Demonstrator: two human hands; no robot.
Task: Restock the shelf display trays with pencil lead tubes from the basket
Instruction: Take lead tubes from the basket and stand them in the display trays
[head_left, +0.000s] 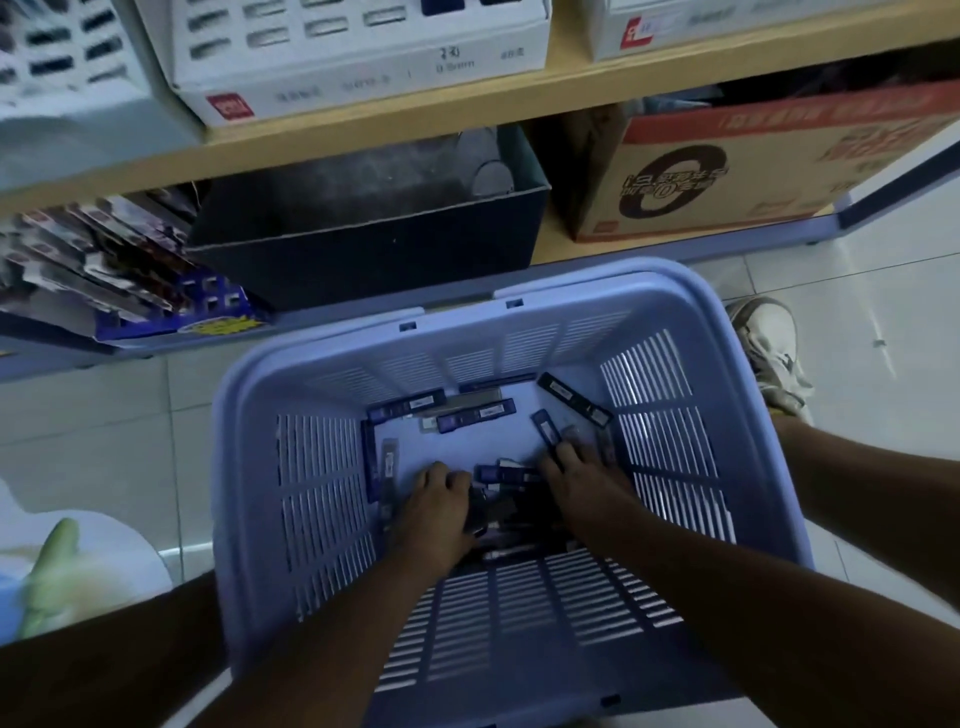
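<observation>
Both hands reach into a blue plastic basket (249, 467) standing on a tiled floor (104, 415) before a wooden shelf (467, 119). White display trays (363, 78) sit on that shelf, well beyond the fingertips. The left hand (436, 501) curls its fingers round a dark bundle of pencil lead tubes (485, 512) at the basket's bottom. A few tubes lie along the wall just left of its knuckles, and others lie scattered ahead of the fingers, toward the far wall. The right hand (584, 480) rests fingers-down on tubes just beside the bundle; whether it grasps any cannot be told. A white shoe (774, 348) stands outside the basket, right of that hand.
</observation>
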